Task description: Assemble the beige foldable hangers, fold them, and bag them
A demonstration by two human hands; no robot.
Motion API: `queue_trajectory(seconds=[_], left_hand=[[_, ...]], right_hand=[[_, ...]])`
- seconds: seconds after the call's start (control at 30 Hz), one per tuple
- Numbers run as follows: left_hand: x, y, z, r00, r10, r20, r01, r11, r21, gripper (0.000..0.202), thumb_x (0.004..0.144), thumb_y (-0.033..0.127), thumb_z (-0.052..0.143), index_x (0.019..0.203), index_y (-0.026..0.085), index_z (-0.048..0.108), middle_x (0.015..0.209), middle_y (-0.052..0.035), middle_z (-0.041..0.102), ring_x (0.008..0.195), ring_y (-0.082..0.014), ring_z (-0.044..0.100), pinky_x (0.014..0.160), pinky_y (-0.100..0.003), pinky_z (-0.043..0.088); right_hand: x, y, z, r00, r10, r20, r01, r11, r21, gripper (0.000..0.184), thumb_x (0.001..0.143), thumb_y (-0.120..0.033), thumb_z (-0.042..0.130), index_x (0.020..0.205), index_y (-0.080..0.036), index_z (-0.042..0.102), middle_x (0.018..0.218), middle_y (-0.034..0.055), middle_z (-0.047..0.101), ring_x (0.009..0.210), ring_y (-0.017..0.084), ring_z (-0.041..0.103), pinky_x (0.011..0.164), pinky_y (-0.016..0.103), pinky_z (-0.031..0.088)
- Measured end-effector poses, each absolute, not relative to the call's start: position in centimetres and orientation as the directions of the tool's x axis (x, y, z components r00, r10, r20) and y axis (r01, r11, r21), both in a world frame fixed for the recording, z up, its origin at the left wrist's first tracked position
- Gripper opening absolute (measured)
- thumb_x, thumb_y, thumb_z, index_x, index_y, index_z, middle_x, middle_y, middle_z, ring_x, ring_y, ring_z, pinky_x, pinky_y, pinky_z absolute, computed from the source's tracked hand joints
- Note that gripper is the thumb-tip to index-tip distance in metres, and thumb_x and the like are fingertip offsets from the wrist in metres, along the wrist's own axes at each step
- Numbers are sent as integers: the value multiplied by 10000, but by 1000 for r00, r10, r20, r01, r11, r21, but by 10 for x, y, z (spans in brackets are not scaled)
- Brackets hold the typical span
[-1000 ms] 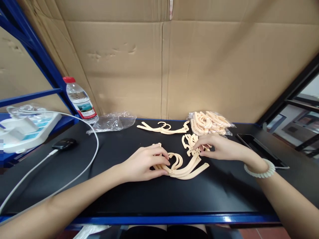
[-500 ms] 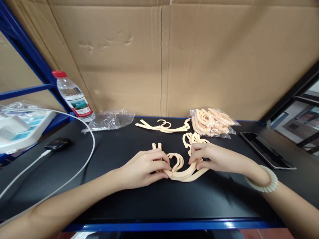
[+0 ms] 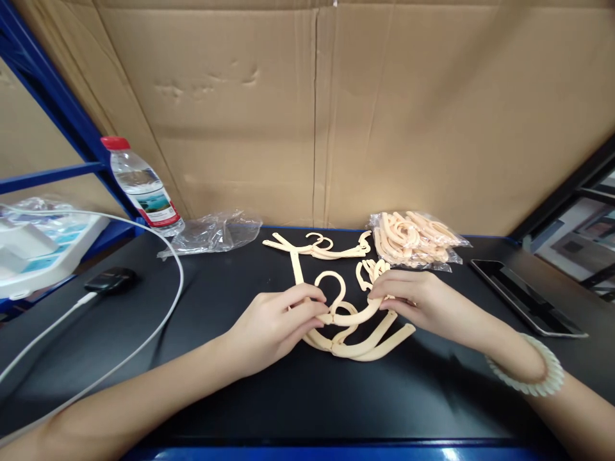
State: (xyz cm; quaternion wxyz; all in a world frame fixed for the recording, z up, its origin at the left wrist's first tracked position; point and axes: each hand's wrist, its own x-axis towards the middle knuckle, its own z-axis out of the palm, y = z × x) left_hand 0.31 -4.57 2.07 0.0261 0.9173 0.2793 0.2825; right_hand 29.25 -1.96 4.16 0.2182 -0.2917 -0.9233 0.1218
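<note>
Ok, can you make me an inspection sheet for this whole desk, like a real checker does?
Surface: black tabletop with a blue front edge.
Job's things: a cream hanger is held over more hangers; small cream parts lie beyond, and a clear bag of cream pieces behind those.
Clutter: bottle, crumpled plastic, dark-screened device.
Hands: left hand and right hand both grip the cream hanger.
Cables: a white cable loops at the left; another meets a small black device.
Surroundings: cardboard behind, blue frame at left.
</note>
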Motion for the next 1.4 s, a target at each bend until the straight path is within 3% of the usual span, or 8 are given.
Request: queue_trajectory(seconds=[0.2, 0.33, 0.43, 0.57, 0.73, 0.83, 1.0, 1.4], left_hand=[[7, -43, 17, 490, 615, 618, 510, -777, 370, 204, 906, 111, 569, 1076, 205, 631, 1104, -62, 629, 850, -125, 658, 703, -207, 551], [11, -47, 20, 359, 690, 629, 439, -719, 538, 284, 891, 88, 561, 1121, 248, 607, 1266, -73, 477, 897, -126, 637, 673, -216, 586], [16, -50, 21, 165, 801, 575, 235, -598, 766, 303, 834, 118, 638, 1074, 264, 525, 1227, -41, 402, 1004, -175, 631, 672, -239, 605], [22, -52, 24, 21, 956, 292, -174, -284, 943, 384, 755, 147, 725, 928, 246, 397, 1067, 22, 484, 916, -152, 669, 730, -277, 595], [27, -54, 27, 165, 986, -36, -244, 76, 967, 494, 701, 215, 802, 1123, 209, 545, 1000, -24, 643, 823, -177, 701, 692, -281, 576], [28, -54, 27, 218, 965, -143, -187, 185, 965, 372, 728, 296, 800, 1039, 144, 665, 883, -63, 720, 786, -173, 702, 697, -264, 566], [28, -52, 24, 220, 961, -170, -201, 215, 956, 315, 667, 302, 847, 901, 122, 737, 722, -45, 727, 684, -139, 690, 667, -225, 561], [26, -53, 28, 348, 884, -311, 36, 319, 947, 174, 658, 275, 838, 741, 136, 775, 595, -38, 713, 548, -123, 651, 606, -223, 561]], right_hand=[[290, -17, 30, -674, 574, 465, 499, 818, -287, 197, 947, -152, 489, 1043, -184, 658, 980, 82, 693, 893, 185, 667, 767, 315, 559], [287, -19, 28, -626, 559, 544, 507, 822, -261, 193, 941, -155, 511, 1045, -205, 665, 970, 73, 701, 917, 191, 677, 781, 316, 575], [285, -21, 29, -592, 547, 592, 519, 821, -240, 204, 939, -143, 514, 1050, -219, 667, 984, 72, 707, 933, 195, 682, 800, 325, 584], [283, -23, 29, -548, 532, 645, 527, 819, -228, 226, 929, -111, 518, 1068, -221, 657, 1002, 75, 705, 917, 189, 692, 800, 321, 590], [280, -25, 25, -547, 542, 639, 567, 801, -194, 260, 936, -107, 477, 1068, -237, 659, 1012, 69, 708, 881, 185, 699, 768, 307, 595], [279, -28, 23, -590, 527, 611, 606, 790, -96, 298, 926, -74, 441, 1083, -218, 649, 1029, 75, 703, 846, 181, 701, 734, 299, 595], [277, -34, 23, -662, 454, 596, 608, 791, 73, 391, 869, 13, 375, 1107, -173, 624, 1032, 110, 705, 860, 202, 702, 646, 287, 578], [270, -36, 28, -722, 409, 558, 573, 806, 151, 334, 936, -50, 367, 1102, -181, 625, 987, 92, 725, 782, 173, 702, 628, 271, 549]])
